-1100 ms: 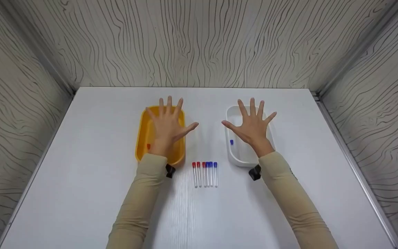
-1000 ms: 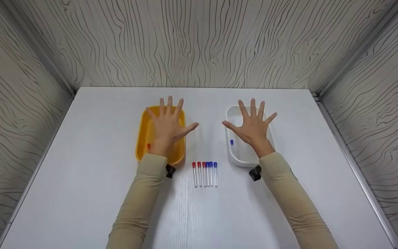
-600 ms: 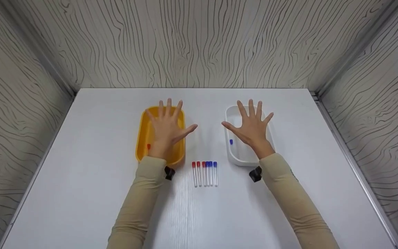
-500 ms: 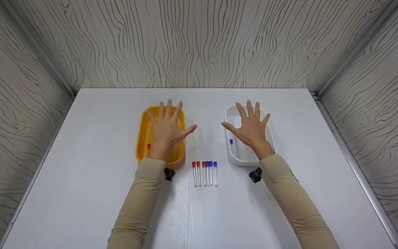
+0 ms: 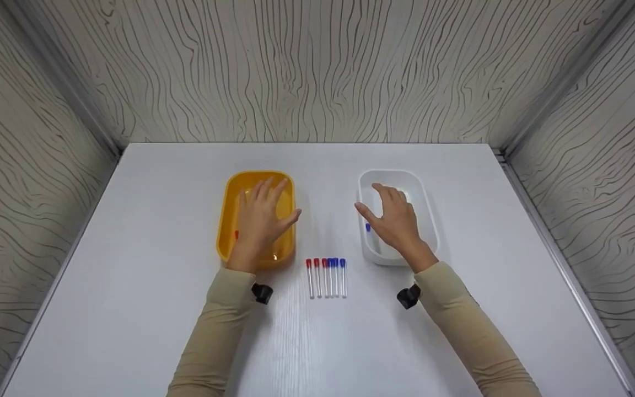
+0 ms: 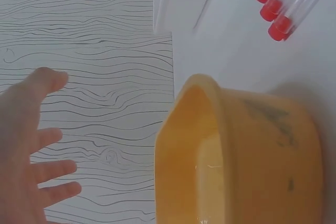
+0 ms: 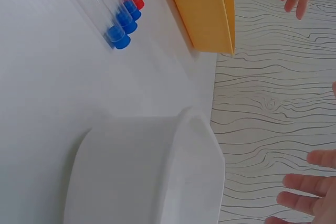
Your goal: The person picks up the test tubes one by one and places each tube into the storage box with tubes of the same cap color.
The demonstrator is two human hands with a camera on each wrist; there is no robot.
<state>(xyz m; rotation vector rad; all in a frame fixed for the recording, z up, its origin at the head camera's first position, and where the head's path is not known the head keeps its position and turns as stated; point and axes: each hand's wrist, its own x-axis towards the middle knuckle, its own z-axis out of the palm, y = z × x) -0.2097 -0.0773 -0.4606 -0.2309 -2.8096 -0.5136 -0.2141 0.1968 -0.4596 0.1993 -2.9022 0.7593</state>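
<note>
My left hand (image 5: 259,221) hovers over a yellow tub (image 5: 221,231), fingers spread and slightly bent, holding nothing. Over a white tub (image 5: 433,223) is my right hand (image 5: 398,225), its fingers loosely bent and its thumb held apart, also holding nothing. A small red piece (image 5: 236,235) lies in the yellow tub, partly hidden by the left hand. Inside the white tub is a small blue piece (image 5: 367,227). Between and nearer than the tubs, clear tubes with red caps (image 5: 317,278) lie beside clear tubes with blue caps (image 5: 343,278), in one row.
The white table (image 5: 317,342) carries both tubs and the tubes. Patterned panels (image 5: 306,71) enclose it at the back and on both sides. A black wrist camera (image 5: 263,294) sits on the left sleeve and another black camera (image 5: 408,297) on the right.
Both hands have drawn back a little toward the person, and their widely spread fingers have relaxed and bent. Tubs and tubes stay where they were.
</note>
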